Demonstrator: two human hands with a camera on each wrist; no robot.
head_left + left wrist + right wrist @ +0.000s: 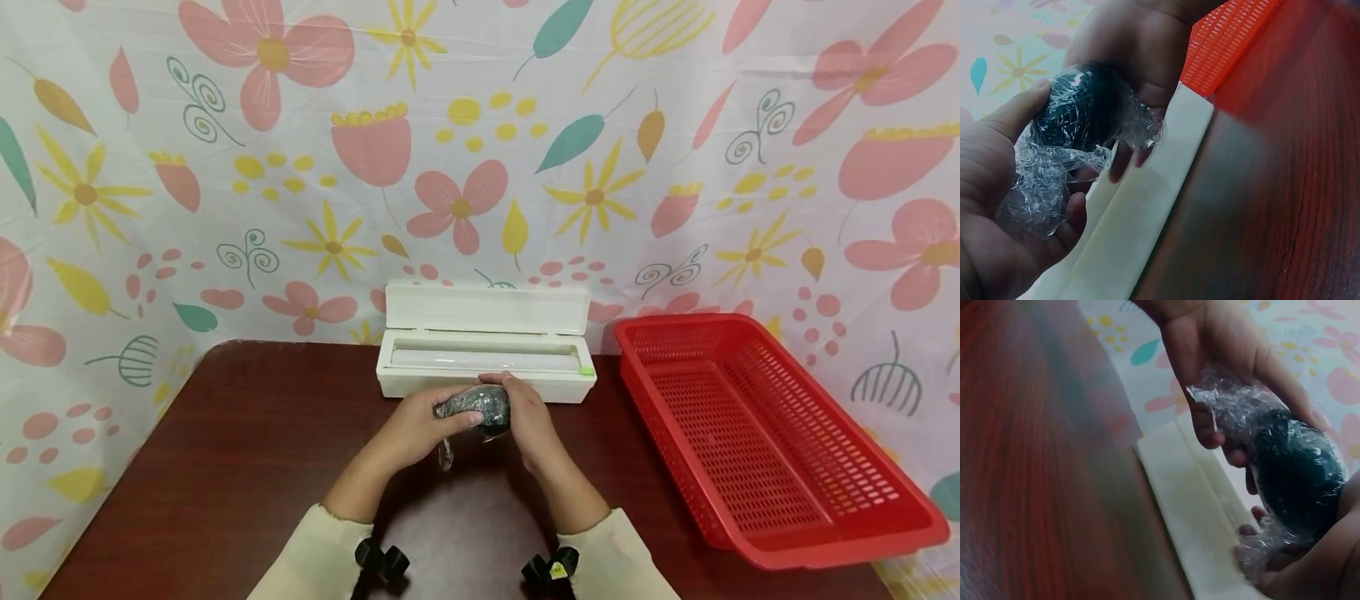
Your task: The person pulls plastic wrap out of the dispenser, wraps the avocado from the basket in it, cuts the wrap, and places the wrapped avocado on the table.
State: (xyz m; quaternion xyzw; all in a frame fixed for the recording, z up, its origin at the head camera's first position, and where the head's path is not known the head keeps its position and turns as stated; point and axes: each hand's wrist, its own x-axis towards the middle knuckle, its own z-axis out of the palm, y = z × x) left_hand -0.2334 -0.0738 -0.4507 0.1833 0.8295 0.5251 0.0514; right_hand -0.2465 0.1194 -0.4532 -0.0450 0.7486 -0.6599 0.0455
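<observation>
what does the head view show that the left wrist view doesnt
Only the head view shows the open lid of the white plastic wrap dispenser box, the whole red perforated plastic basket and both cream sleeves.

Only the left wrist view shows the crinkled loose tail of clear film up close.

Both show the dark round object wrapped in clear film held by the left hand and right hand over the dark wooden table.

Head cam bright, even; wrist cams dim, blurry, tinted.

No writing legible — anywhere.
</observation>
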